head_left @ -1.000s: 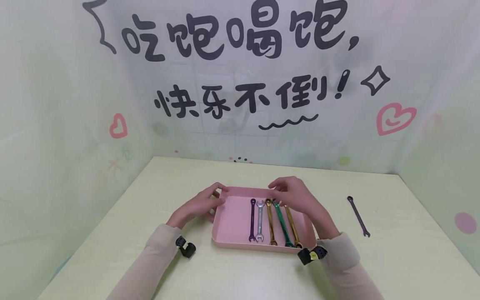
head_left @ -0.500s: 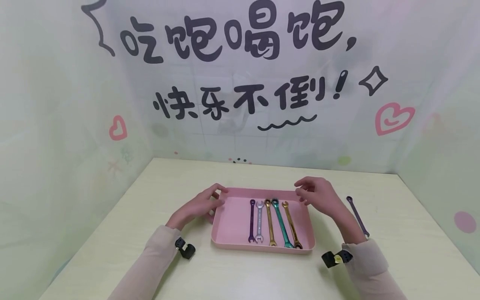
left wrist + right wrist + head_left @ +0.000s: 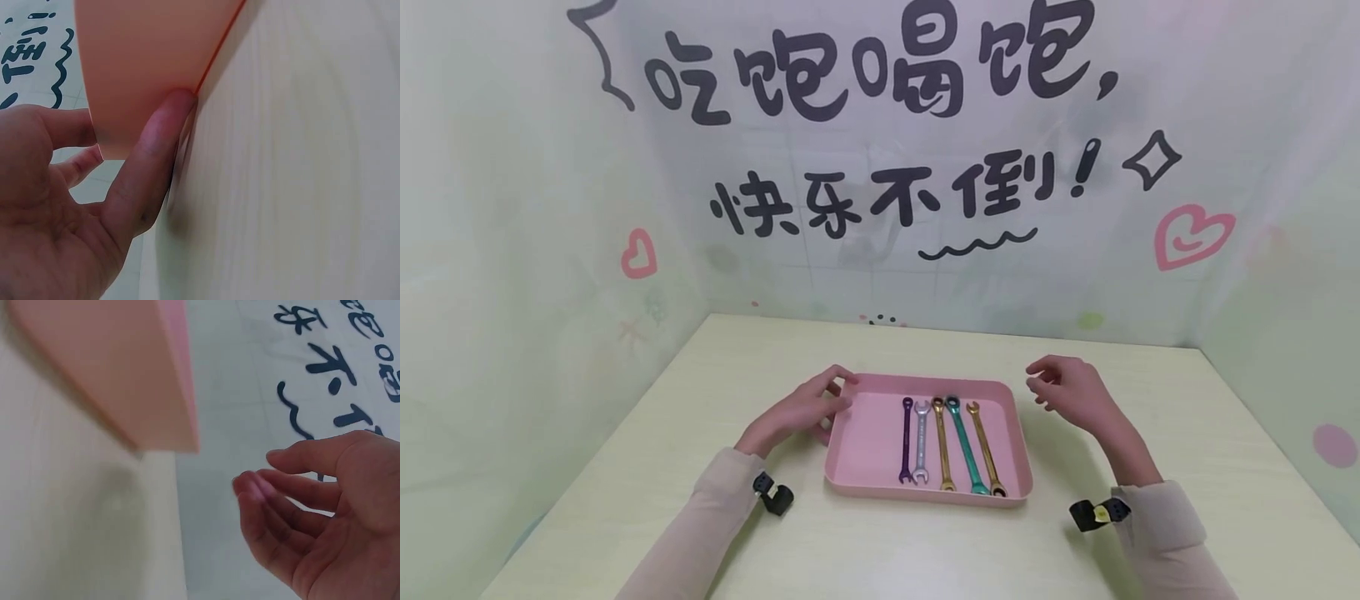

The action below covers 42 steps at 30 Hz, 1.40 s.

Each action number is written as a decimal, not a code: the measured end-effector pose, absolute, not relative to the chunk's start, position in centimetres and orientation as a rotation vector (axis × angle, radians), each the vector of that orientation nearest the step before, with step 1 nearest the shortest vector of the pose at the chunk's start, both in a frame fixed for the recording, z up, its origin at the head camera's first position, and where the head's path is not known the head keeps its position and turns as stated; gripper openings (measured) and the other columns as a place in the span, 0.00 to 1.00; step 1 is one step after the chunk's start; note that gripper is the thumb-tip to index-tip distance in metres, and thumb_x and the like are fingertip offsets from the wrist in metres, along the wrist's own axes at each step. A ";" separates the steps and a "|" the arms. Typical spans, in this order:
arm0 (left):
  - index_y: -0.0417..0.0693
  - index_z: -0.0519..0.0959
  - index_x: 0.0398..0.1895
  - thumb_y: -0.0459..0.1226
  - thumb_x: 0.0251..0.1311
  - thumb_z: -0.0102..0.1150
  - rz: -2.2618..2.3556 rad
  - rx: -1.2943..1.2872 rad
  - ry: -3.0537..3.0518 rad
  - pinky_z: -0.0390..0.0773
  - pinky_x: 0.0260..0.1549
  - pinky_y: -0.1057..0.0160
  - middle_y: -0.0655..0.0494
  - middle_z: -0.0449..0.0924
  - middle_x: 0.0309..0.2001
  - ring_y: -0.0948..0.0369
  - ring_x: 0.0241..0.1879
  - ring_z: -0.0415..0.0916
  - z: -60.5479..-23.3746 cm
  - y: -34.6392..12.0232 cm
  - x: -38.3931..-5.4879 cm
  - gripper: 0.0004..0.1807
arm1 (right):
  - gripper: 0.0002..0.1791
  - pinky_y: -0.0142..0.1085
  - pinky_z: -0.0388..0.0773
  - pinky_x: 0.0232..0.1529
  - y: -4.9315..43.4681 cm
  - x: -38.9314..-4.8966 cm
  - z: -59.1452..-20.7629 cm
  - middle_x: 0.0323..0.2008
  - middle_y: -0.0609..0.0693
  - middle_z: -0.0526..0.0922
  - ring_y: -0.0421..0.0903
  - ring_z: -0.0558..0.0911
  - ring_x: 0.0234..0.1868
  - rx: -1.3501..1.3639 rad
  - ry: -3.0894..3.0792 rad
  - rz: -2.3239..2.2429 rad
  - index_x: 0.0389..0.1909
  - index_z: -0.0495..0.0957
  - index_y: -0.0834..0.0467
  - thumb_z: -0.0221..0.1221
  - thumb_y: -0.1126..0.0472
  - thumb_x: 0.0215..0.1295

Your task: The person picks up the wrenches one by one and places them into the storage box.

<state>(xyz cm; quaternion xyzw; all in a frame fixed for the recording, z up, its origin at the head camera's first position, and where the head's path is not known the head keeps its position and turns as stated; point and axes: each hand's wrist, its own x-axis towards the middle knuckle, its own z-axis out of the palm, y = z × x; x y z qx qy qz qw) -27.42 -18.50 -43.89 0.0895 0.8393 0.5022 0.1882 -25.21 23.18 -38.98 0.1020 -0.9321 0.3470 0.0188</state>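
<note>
A pink tray lies on the table with several wrenches in its right half. From left to right these are a purple wrench, a silver wrench, a gold wrench, a green wrench and a second gold wrench. My left hand grips the tray's far left corner; in the left wrist view its thumb presses the side wall. Beyond the tray's right side, my right hand hovers with loosely curled fingers, holding nothing and apart from the tray wall.
The pale table extends around the tray on all sides. A printed curtain with dark lettering closes off the back and both sides.
My right hand has moved right, from above the wrenches to outside the tray. A loose purple wrench on the right is now hidden behind my arm. My left hand keeps its place.
</note>
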 end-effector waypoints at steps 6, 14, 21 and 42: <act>0.58 0.70 0.68 0.38 0.75 0.52 1.405 0.246 2.369 0.88 0.28 0.56 0.41 0.69 0.58 0.52 0.37 0.81 -44.0 -18.4 -27.5 0.21 | 0.19 0.44 0.84 0.33 25.5 -25.6 -39.8 0.42 0.68 0.86 0.53 0.86 0.35 0.252 -3.003 0.815 0.53 0.79 0.72 0.60 0.61 0.70; 0.59 0.70 0.68 0.38 0.75 0.52 1.401 0.236 2.377 0.88 0.28 0.56 0.42 0.69 0.58 0.52 0.36 0.81 -44.0 -18.4 -27.6 0.20 | 0.23 0.54 0.83 0.42 28.1 -25.9 -39.8 0.46 0.71 0.85 0.63 0.86 0.43 0.189 -3.100 0.709 0.53 0.78 0.74 0.60 0.58 0.68; 0.59 0.70 0.68 0.39 0.75 0.52 1.408 0.240 2.374 0.88 0.28 0.56 0.42 0.69 0.57 0.52 0.36 0.81 -43.9 -18.3 -27.4 0.21 | 0.28 0.61 0.79 0.51 30.2 -26.0 -40.1 0.55 0.76 0.79 0.70 0.81 0.50 0.077 -3.191 0.637 0.55 0.75 0.78 0.62 0.58 0.64; 0.56 0.69 0.69 0.39 0.75 0.52 1.409 0.268 2.368 0.88 0.27 0.55 0.41 0.69 0.58 0.53 0.34 0.81 -43.8 -18.6 -27.5 0.21 | 0.12 0.40 0.71 0.28 32.0 -25.0 -40.4 0.28 0.59 0.73 0.53 0.74 0.30 -0.262 -3.261 0.705 0.34 0.72 0.70 0.58 0.62 0.63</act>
